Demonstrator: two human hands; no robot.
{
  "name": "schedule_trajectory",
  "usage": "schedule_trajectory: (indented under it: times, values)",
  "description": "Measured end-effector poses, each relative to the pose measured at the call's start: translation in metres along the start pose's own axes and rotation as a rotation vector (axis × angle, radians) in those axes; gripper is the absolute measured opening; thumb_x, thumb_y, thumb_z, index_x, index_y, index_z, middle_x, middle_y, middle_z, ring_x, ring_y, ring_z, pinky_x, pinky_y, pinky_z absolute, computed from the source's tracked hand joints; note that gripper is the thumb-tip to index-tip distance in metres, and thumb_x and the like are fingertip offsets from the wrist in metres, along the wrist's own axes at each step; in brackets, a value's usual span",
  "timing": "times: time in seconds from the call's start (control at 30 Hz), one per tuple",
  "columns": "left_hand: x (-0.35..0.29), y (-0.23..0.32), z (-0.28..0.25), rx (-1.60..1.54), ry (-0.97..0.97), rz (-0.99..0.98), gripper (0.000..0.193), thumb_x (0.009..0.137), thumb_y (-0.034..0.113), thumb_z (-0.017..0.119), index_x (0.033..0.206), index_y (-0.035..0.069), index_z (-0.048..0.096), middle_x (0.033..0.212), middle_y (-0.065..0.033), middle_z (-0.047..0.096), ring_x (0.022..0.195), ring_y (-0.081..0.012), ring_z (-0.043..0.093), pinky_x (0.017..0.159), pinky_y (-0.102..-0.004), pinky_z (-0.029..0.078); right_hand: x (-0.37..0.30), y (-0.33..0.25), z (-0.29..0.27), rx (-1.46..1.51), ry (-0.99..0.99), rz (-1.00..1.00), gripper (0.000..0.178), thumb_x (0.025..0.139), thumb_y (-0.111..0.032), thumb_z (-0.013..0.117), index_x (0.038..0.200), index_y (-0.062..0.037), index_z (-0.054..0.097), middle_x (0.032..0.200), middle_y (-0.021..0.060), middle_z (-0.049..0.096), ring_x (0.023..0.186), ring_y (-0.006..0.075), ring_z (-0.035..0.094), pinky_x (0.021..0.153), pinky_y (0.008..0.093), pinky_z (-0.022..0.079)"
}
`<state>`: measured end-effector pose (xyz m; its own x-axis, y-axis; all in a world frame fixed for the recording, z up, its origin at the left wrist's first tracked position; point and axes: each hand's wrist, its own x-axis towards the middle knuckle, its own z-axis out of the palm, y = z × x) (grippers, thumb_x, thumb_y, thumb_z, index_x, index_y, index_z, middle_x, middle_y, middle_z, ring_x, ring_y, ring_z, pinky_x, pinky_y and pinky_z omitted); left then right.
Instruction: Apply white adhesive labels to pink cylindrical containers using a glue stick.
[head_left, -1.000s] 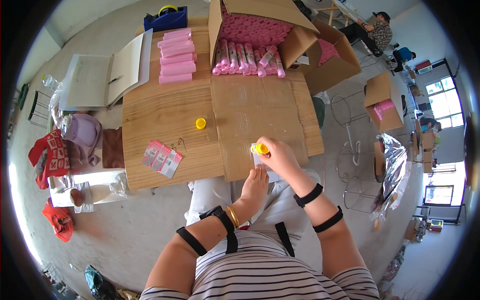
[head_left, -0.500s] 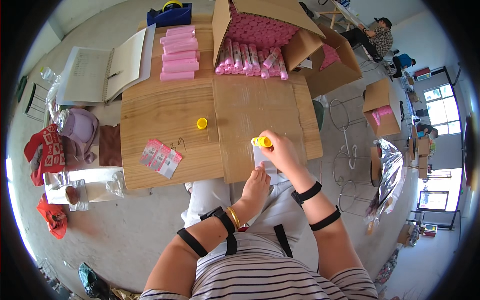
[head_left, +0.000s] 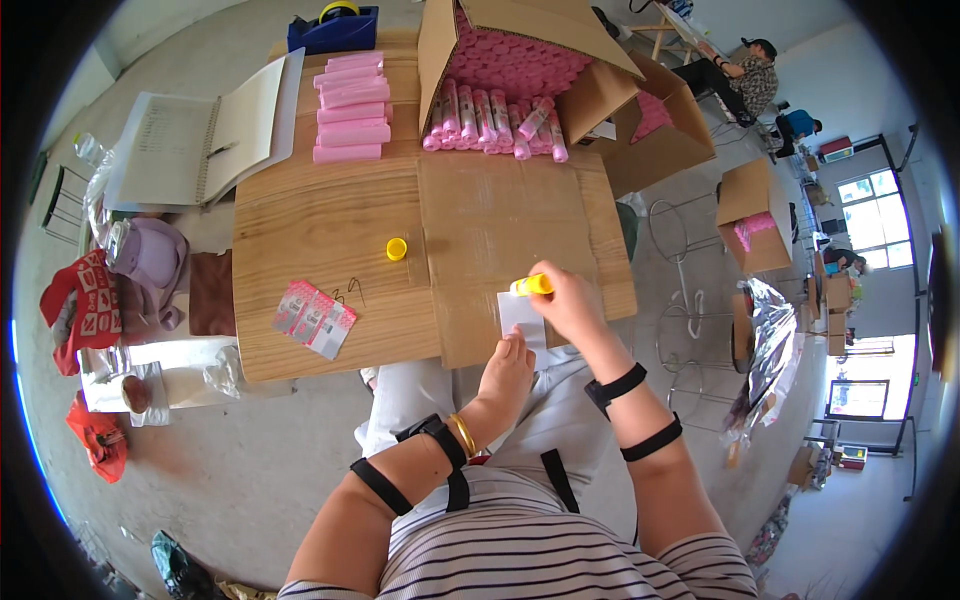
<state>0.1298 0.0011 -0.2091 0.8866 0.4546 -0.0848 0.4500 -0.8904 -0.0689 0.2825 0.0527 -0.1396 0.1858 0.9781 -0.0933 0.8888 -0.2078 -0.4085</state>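
My right hand (head_left: 572,305) is closed around a yellow glue stick (head_left: 538,285), its white end tilted to the left at the top edge of a small white paper slip (head_left: 518,309). The slip lies on a flat brown cardboard sheet (head_left: 505,225) and reaches past its near edge. My left hand (head_left: 508,375) pinches and presses the slip's lower part with its fingertips. A round yellow cap (head_left: 397,249) sits on the wooden table to the left of the cardboard. Farther left lie pink-and-white printed cards (head_left: 315,318).
Pink rolls (head_left: 353,106) lie in a column at the table's far side. Beside them an open carton (head_left: 600,30) holds many pink tubes. A blue tape dispenser (head_left: 335,30) and an open notebook (head_left: 165,150) are at the far left. Stools (head_left: 685,270) stand to the right. People sit farther off.
My right hand has shifted the glue stick slightly right across the slip's top, and more of the white slip shows. My left hand stays on the slip. The whole view has moved slightly.
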Motion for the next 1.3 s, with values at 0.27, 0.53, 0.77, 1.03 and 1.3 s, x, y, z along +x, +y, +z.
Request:
schedule_trajectory:
  times: [0.27,0.53,0.77,1.03,1.3]
  values:
    - [0.002,0.003,0.008,-0.038,0.029,-0.013,0.041,0.085,0.024,0.051,0.119,0.001,0.056,0.141,-0.0242,0.045,0.117,-0.0273,0.046,0.099,-0.0352,0.03,-0.002,0.002,0.012,0.096,0.034,-0.047,0.025,0.076,-0.019,0.071,0.095,-0.0086,0.058,0.082,0.0159,0.068,0.076,0.0366,0.066,0.063,0.044,0.052]
    - [0.002,0.006,0.006,0.049,-0.024,-0.024,0.042,0.089,0.024,0.05,0.123,0.001,0.056,0.142,-0.0229,0.044,0.124,-0.029,0.043,0.104,-0.0373,0.027,-0.008,0.021,0.0,0.101,0.051,0.109,0.025,0.08,-0.022,0.07,0.098,-0.0093,0.059,0.081,0.0161,0.068,0.074,0.0359,0.066,0.062,0.0431,0.052]
    - [0.003,0.008,0.009,-0.029,-0.046,-0.015,0.042,0.09,0.025,0.049,0.123,0.001,0.055,0.143,-0.0227,0.044,0.126,-0.0295,0.042,0.104,-0.0379,0.026,-0.015,0.005,0.023,0.184,0.025,-0.037,0.024,0.079,-0.02,0.07,0.097,-0.0091,0.057,0.075,0.0149,0.067,0.071,0.0358,0.066,0.06,0.043,0.051]
    - [0.001,0.005,0.007,0.01,-0.016,0.0,0.044,0.087,0.024,0.05,0.122,-0.001,0.054,0.139,-0.0241,0.045,0.124,-0.0307,0.043,0.103,-0.0371,0.027,-0.028,0.015,0.017,0.249,0.068,0.044,0.023,0.079,-0.018,0.071,0.096,-0.0071,0.058,0.073,0.0143,0.066,0.067,0.0317,0.067,0.058,0.0381,0.051]
    - [-0.002,0.006,0.008,0.013,-0.031,0.011,0.047,0.088,0.028,0.05,0.127,0.001,0.053,0.138,-0.0184,0.047,0.127,-0.0309,0.041,0.105,-0.0394,0.026,-0.036,0.005,0.023,0.209,0.018,0.003,0.029,0.077,-0.015,0.071,0.101,-0.0076,0.056,0.084,0.0157,0.067,0.073,0.0335,0.066,0.062,0.0402,0.052]
